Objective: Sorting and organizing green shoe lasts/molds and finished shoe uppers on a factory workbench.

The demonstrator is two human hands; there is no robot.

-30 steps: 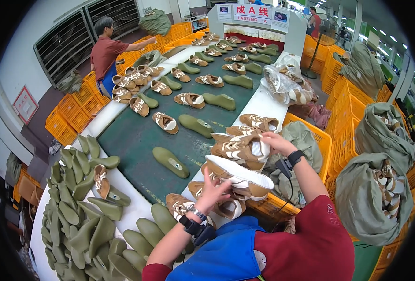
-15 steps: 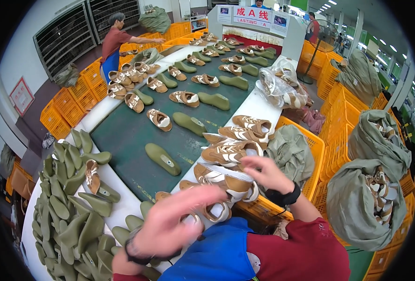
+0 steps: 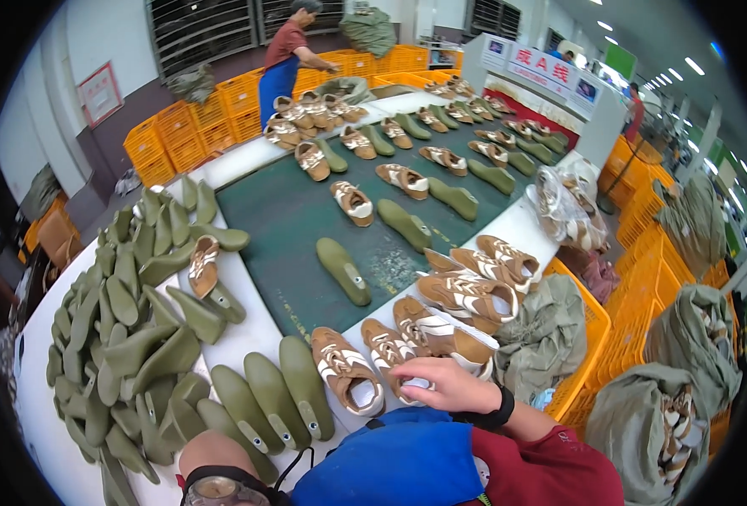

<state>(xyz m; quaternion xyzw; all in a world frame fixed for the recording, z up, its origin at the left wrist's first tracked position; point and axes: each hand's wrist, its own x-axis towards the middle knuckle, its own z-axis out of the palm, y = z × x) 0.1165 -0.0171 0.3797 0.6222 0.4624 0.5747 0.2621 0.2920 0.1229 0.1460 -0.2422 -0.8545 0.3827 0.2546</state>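
Note:
My right hand lies at the near edge of the white table, its fingers curled over a brown and white shoe upper. Another upper sits just to its left, and a stack of more uppers lies beyond. My left hand shows only as a wrist with a watch at the bottom edge. It is beside a row of olive shoe lasts, and its fingers are hidden.
A big heap of olive lasts fills the left of the table. The green conveyor belt carries lasts and uppers. Orange crates and grey-green sacks stand at the right. A person works at the far end.
My left hand has dropped from in front of me to the bottom edge by the lasts. My right hand has come down from the stack onto an upper at the near edge.

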